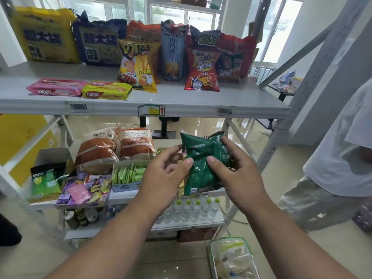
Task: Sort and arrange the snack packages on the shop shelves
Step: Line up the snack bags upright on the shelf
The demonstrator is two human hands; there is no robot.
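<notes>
A dark green snack bag [201, 164] hangs in front of the middle shelf, back side toward me. My right hand [239, 174] grips its right edge, thumb on the front and fingers behind. My left hand [165, 174] pinches its left edge with the thumb. On the upper shelf [181, 105] stand chip bags: a yellow one [138, 67], a blue-grey one [173, 53] and a red one [202, 71]. Two large bags, yellow [45, 35] and dark blue [98, 43], stand at the far left. Pink [56, 87] and yellow [106, 90] wafer packs lie near the upper shelf's front edge.
The middle shelf holds two bread bags [116, 148], a box of green sachets [128, 174], a tray of mixed candy [84, 190] and a green bag [45, 182]. Small bottles [191, 210] stand on the lowest shelf. A basket [233, 258] sits on the floor; a person [338, 162] stands at right.
</notes>
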